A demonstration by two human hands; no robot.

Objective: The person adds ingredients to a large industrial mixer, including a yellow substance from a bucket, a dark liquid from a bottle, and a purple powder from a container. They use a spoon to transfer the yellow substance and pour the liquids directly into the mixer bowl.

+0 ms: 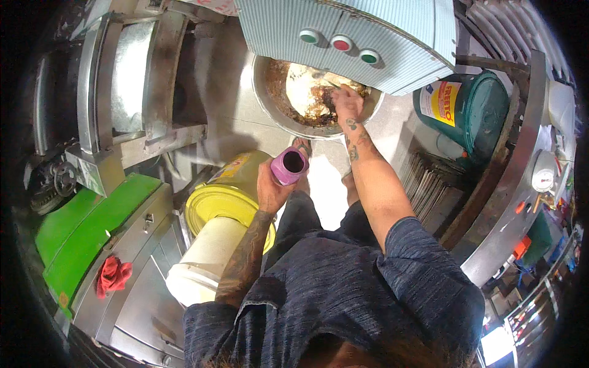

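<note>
My left hand (271, 184) is closed around a purple container (289, 166) with a dark round opening that faces up; its contents cannot be made out. Ahead, my right hand (346, 102) reaches over a wide round metal basin (276, 125), holding a thin tool (332, 84) whose kind I cannot tell. Pale material (301, 94) lies in the basin's middle, brightly lit, with brown residue on the inner wall around it.
A ribbed light-blue housing (391, 41) with green and red push buttons overhangs the basin. Yellow (198, 207) and dark green (487, 115) lidded buckets stand left and right. A red cloth (113, 276) hangs on a metal cabinet at the left; a dial gauge (544, 180) is far right.
</note>
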